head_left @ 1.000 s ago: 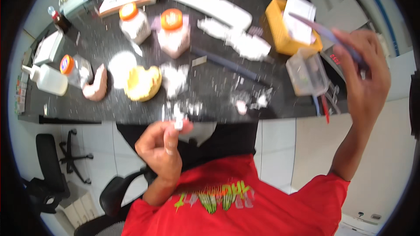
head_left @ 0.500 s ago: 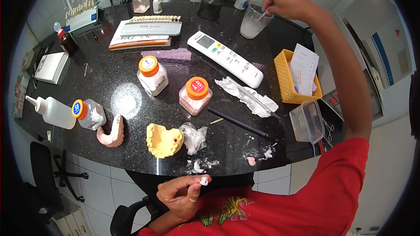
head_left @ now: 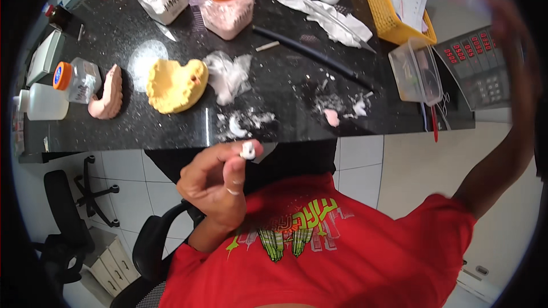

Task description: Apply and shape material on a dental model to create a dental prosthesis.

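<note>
Between the thumb and fingers of my left hand (head_left: 214, 179) is a small white dental crown (head_left: 248, 151), held just off the table's front edge. White shavings (head_left: 251, 121) lie on the dark table near it. A yellow dental cast (head_left: 174, 85) stands further back, beside a crumpled clear plastic wrap (head_left: 229, 74). To its left rests a pink dental model (head_left: 109, 92). My right hand (head_left: 507, 17) is raised at the far right rim, smeared by motion. A blurred pale streak shows near its fingers; what it holds, if anything, I cannot make out.
Orange-lidded jars of powder (head_left: 227, 11) stand at the back. A black-handled tool (head_left: 314, 54) and a tissue with a metal instrument (head_left: 337, 20) lie mid-table. At the right are a yellow basket (head_left: 377, 8), a clear plastic box (head_left: 402, 74) and a machine with red digits (head_left: 471, 51).
My right hand has left the glass at the back and swung out to the right rim. The view has tipped downward, so the glass is out of sight. My left hand keeps the crown.
</note>
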### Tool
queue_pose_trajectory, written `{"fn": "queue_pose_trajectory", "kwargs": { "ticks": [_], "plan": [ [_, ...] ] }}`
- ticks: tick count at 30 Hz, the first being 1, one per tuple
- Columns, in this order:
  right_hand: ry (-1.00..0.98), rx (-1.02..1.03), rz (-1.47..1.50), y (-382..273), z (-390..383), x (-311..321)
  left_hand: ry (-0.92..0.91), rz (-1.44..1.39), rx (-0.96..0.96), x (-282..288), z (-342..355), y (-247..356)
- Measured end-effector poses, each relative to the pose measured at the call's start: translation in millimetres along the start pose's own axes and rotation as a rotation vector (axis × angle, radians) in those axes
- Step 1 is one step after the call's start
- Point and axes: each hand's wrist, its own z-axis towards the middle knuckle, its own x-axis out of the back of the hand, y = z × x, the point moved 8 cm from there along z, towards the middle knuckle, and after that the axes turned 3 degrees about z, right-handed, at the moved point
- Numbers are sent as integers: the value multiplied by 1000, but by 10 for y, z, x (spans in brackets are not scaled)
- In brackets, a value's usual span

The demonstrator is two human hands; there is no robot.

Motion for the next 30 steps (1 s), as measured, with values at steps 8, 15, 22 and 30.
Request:
{"fn": "queue_pose_trajectory", "kwargs": {
  "ticks": [8,15,22,30],
  "plan": [
    [29,-105,241,-455,-1345,-912,-53,2,6,-120,-200,-135],
    [62,-195,382,-409,-1446,-1178,-86,116,-25,-237,-248,-60],
    [-94,-201,227,-477,-1402,-1174,-34,71,2,-268,-194,-92],
    [-96,-263,313,-395,-1401,-1203,-157,133,-52,-373,-163,-64]
  ]
}}
